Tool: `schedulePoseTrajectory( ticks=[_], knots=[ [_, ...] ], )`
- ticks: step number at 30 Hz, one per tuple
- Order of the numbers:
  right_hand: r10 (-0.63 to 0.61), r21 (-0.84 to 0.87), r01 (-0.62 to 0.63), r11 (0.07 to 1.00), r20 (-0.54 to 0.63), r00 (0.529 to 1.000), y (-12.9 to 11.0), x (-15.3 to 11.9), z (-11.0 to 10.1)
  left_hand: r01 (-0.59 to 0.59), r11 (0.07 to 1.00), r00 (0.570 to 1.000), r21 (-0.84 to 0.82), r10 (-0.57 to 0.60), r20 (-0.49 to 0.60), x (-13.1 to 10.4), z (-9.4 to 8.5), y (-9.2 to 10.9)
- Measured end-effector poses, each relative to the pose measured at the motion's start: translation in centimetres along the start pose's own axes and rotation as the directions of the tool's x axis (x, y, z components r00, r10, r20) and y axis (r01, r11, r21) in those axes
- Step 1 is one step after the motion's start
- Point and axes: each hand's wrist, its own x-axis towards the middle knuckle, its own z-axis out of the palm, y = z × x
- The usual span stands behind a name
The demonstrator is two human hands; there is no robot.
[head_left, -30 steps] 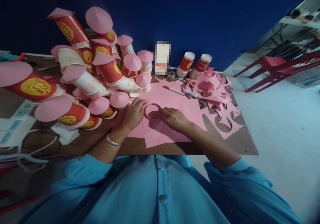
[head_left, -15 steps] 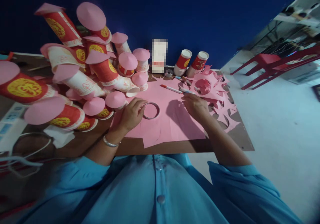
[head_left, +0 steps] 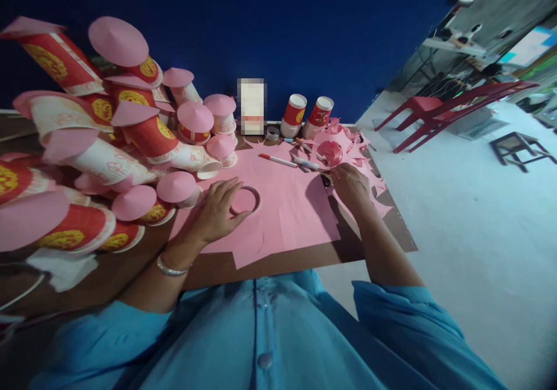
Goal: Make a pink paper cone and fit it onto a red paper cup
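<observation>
My left hand (head_left: 221, 210) has its fingers spread at the left side of a tape ring (head_left: 257, 200), which lies on pink paper sheets (head_left: 291, 204). At the right edge of the sheets, my right hand (head_left: 349, 186) has its fingers bent down beside pink paper scraps (head_left: 333, 151); what they hold, if anything, is hidden. A red-capped white marker (head_left: 277, 161) lies on the paper, with another pen (head_left: 307, 162) just right of it, near my right hand.
Cups with pink cone tops (head_left: 141, 132) crowd the left of the table (head_left: 304, 261). Two red and white cups (head_left: 293, 115) stand at the back, beside a small roll (head_left: 272, 133). A red chair (head_left: 429, 108) and a stool (head_left: 520, 146) are on the floor to the right.
The view has shifted right. My left hand has opened its fingers beside the tape ring. My right hand has moved right, away from the pens toward the scraps.
</observation>
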Motion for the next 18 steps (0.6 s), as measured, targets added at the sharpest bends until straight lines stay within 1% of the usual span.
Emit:
schedulePoseTrajectory(
  ticks=[2,7,10,14,16,18],
  knots=[
    [0.01,0.009,-0.01,1.0,0.017,1.0,-0.1,-0.1,0.1,0.01,1.0,1.0,0.009,-0.01,0.011,-0.1,0.0,0.0],
    [-0.014,0.008,0.013,1.0,0.037,0.999,-0.2,-0.1,0.4,0.068,0.998,0.996,0.014,-0.069,0.063,-0.2,0.0,-0.2],
    [-0.008,-0.018,0.008,1.0,0.041,0.999,0.1,0.3,0.2,0.08,0.997,0.994,-0.002,-0.079,0.071,-0.2,0.0,-0.2],
    [-0.003,-0.056,0.007,0.998,0.062,0.998,0.0,2.3,-0.5,0.095,0.995,0.993,-0.015,-0.093,0.066,0.0,-0.2,0.2],
    [0.014,-0.088,-0.005,0.996,0.109,0.994,-0.5,3.7,-0.6,0.101,0.995,0.994,-0.012,-0.1,0.054,0.2,-0.4,0.4],
    [0.018,-0.105,-0.002,0.995,0.146,0.989,-1.0,5.2,-0.3,0.094,0.995,0.995,-0.02,-0.093,0.02,0.3,-0.6,0.5]
  ],
)
